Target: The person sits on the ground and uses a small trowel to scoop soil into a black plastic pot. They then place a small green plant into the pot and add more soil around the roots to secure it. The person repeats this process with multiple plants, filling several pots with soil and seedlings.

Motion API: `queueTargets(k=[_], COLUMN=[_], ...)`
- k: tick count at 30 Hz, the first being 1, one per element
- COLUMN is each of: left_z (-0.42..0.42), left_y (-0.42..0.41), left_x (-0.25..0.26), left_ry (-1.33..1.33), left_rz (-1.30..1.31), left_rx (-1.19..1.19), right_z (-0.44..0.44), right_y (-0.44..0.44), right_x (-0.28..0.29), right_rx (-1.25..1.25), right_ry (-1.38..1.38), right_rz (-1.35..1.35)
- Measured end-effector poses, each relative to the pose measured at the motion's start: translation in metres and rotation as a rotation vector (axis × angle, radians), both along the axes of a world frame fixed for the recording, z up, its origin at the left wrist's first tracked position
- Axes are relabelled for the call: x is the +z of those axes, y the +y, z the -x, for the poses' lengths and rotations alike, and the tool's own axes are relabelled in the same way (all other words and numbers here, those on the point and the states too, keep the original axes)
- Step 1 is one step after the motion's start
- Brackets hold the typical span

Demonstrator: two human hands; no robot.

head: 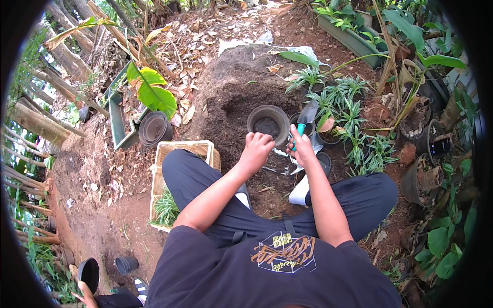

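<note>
My right hand (300,148) is closed around the green handle of a garden trowel (307,115), its metal blade pointing up and away over a small dark pot. At the near rim of a round plastic pot (284,115) is my left hand (260,148), fingers curled; whether it grips the rim or holds something small is unclear. The pot has a little dark matter at its bottom and stands in a hollow of a dark soil heap (219,92). Potted spider plants (350,111) with striped leaves stand to the right of the trowel.
A cream plastic crate (158,173) with green plants (165,208) stands by my left knee. Beyond it are a round pot (155,129) and a green planter (116,119). More pots line the right side. At the lower left, another person's hand (88,294) holds a black pot (88,274).
</note>
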State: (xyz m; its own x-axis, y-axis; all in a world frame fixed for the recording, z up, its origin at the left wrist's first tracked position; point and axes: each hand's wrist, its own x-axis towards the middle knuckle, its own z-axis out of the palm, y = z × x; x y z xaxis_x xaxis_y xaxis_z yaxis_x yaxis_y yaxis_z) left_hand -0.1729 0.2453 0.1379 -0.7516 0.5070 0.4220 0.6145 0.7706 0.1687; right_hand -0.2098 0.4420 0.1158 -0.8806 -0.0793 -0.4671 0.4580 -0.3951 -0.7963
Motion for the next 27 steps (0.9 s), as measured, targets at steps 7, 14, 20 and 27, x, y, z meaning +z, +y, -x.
queueTargets(k=[7,14,20,27], left_z=[-0.022,0.016,0.049,0.113], left_y=[-0.002,-0.040,-0.051,-0.092], left_x=[0.038,0.034,0.069,0.067], left_ry=[0.131,-1.108,-1.067,-0.862], left_rz=[-0.075,-0.866,-0.866,-0.709], left_rx=[-0.068,0.446,0.280,0.541], right_z=[-0.003,0.000,0.011,0.047], right_y=[-0.013,-0.015,-0.033,-0.019], right_x=[-0.018,-0.021,0.011,-0.023], right_rx=[-0.009,0.045,0.200,0.070], right_ry=[0.274,0.176,0.175,-0.039], right_rz=[-0.211,-0.013,0.242,0.249])
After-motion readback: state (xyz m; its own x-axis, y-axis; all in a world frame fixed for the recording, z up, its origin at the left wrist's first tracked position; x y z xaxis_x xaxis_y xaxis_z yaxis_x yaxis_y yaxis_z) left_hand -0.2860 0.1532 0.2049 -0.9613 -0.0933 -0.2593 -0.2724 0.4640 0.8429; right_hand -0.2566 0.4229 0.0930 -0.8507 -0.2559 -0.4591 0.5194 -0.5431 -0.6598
